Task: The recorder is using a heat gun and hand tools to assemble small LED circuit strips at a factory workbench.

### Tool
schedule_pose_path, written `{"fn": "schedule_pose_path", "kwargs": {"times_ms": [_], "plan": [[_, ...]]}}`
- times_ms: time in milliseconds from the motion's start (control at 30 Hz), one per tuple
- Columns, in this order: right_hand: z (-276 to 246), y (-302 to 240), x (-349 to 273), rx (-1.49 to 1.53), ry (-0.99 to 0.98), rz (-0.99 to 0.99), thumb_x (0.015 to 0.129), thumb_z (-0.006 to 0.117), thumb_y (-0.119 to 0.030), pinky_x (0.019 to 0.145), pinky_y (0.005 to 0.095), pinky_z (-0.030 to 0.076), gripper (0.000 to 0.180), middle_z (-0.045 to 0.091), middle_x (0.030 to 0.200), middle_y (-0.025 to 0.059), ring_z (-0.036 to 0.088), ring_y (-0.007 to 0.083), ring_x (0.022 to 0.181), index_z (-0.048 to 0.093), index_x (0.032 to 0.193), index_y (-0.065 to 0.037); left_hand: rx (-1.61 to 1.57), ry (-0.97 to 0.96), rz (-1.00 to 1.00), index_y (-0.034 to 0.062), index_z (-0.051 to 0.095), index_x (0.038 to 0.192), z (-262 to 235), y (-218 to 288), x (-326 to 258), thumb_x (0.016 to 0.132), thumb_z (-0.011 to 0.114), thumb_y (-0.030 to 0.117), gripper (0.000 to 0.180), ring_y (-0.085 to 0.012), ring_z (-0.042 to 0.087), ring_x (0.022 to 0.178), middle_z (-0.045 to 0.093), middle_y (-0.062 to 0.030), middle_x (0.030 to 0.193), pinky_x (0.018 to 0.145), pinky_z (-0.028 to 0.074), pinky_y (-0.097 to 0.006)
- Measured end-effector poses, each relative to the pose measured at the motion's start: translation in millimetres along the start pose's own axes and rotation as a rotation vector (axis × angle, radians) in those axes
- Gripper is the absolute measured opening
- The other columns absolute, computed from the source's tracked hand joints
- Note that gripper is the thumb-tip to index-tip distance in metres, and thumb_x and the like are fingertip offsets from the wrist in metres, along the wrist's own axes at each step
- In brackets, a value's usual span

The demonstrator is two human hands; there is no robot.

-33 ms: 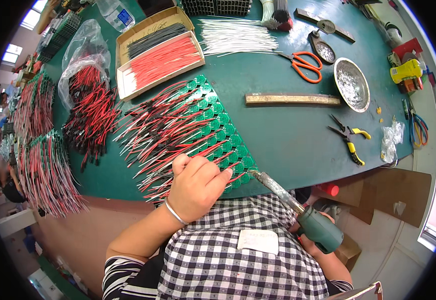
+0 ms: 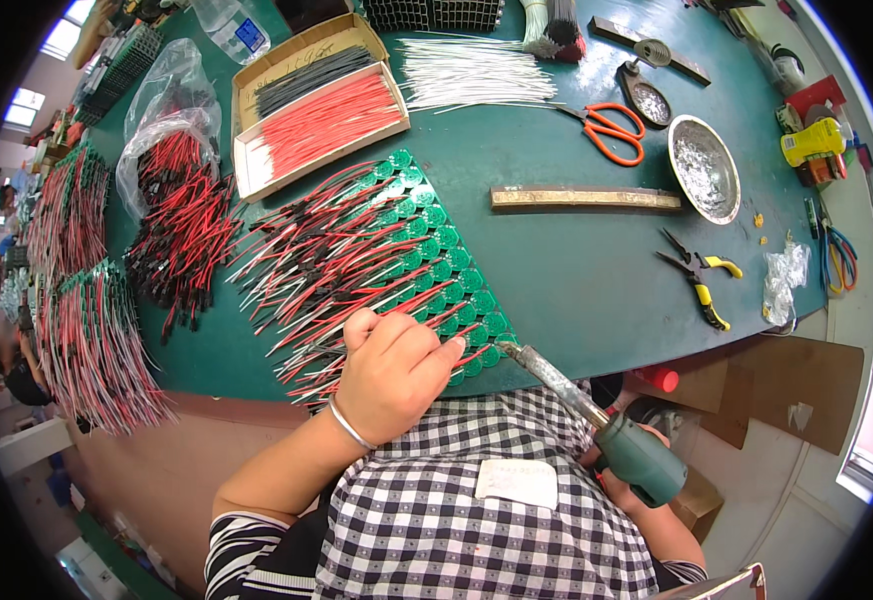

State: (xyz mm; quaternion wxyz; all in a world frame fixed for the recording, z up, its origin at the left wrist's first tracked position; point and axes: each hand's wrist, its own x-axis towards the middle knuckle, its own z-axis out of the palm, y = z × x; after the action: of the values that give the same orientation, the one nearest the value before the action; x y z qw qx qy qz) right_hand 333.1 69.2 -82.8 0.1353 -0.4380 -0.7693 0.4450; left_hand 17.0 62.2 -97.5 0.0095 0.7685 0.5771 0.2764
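Filling most of the frame, the green desk (image 2: pixel 576 270) carries everything else. At centre lies a panel of green round circuit boards (image 2: pixel 436 260) with red and white wires fanned out to its left. Upper left of it sit two cardboard trays (image 2: pixel 321 110) of red and black wires, with a clear plastic bag (image 2: pixel 171 110) beside them. More wired boards are heaped along the left edge (image 2: pixel 81 320). Toward the upper right stand a metal bowl (image 2: pixel 703 167), a wooden strip (image 2: pixel 586 198), orange scissors (image 2: pixel 611 132) and yellow-handled pliers (image 2: pixel 701 275).

The left hand (image 2: pixel 391 375) rests curled on the panel's near corner, fingers pressing the wires. The right hand (image 2: pixel 621 470) grips the green handle of a soldering iron (image 2: pixel 596 410), whose tip lies near the panel's lower right edge; the handle hides most of that hand. The checked shirt (image 2: pixel 456 500) covers the desk's near edge. The far right rim is bent and hard to make out.
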Motion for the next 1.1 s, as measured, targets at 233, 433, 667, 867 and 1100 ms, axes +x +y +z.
{"fn": "schedule_pose_path", "kwargs": {"times_ms": [233,433,667,867,1100], "plan": [[7.5,21.2,-6.0,-0.193,0.086,-0.219,0.075,0.056,-0.018,0.085,0.0379,0.044,0.014,0.068,0.077,0.0011,0.063,0.0235,0.077,0.065,0.083,-0.01,-0.024,0.025,0.061,0.0127,0.069,0.087,0.6,10.0,-8.0,0.063,0.073,0.009,0.024,-0.0144,0.051,0.073,0.053,0.0055,0.071,0.071,0.029,-0.035],[9.7,20.8,3.8,-0.161,0.102,-0.327,0.071,0.059,-0.014,0.069,0.0385,0.049,0.012,0.066,0.074,0.0043,0.062,0.0268,0.069,0.065,0.081,-0.009,0.013,0.003,0.07,0.012,0.069,0.085,4.0,11.3,-9.6,0.068,0.069,0.012,0.018,-0.014,0.048,0.069,0.049,0.0052,0.068,0.07,0.029,-0.036],[10.0,20.5,8.3,-0.184,0.086,-0.385,0.07,0.062,-0.01,0.068,0.0393,0.049,0.013,0.066,0.079,0.0076,0.062,0.0282,0.071,0.065,0.082,-0.008,0.077,-0.027,0.085,0.0128,0.068,0.084,3.7,13.9,-8.7,0.071,0.066,0.014,0.014,-0.014,0.049,0.071,0.046,0.0041,0.069,0.074,0.03,-0.036],[8.4,18.8,7.2,-0.119,0.028,-0.3,0.067,0.063,-0.007,0.086,0.0404,0.051,0.024,0.07,0.091,0.0087,0.067,0.0267,0.086,0.071,0.09,-0.006,0.082,-0.011,0.07,0.0127,0.069,0.084,5.5,15.6,-8.7,0.068,0.067,0.014,0.017,-0.0143,0.047,0.07,0.045,0.0045,0.067,0.073,0.029,-0.036],[10.1,21.4,11.6,-0.136,0.085,-0.388,0.069,0.063,-0.009,0.068,0.0392,0.049,0.013,0.065,0.08,0.0099,0.062,0.0306,0.072,0.065,0.081,-0.006,0.078,-0.022,0.072,0.0123,0.069,0.084,5.7,16.2,-7.8,0.068,0.066,0.014,0.017,-0.0149,0.047,0.069,0.045,0.0042,0.067,0.073,0.029,-0.037]]}}
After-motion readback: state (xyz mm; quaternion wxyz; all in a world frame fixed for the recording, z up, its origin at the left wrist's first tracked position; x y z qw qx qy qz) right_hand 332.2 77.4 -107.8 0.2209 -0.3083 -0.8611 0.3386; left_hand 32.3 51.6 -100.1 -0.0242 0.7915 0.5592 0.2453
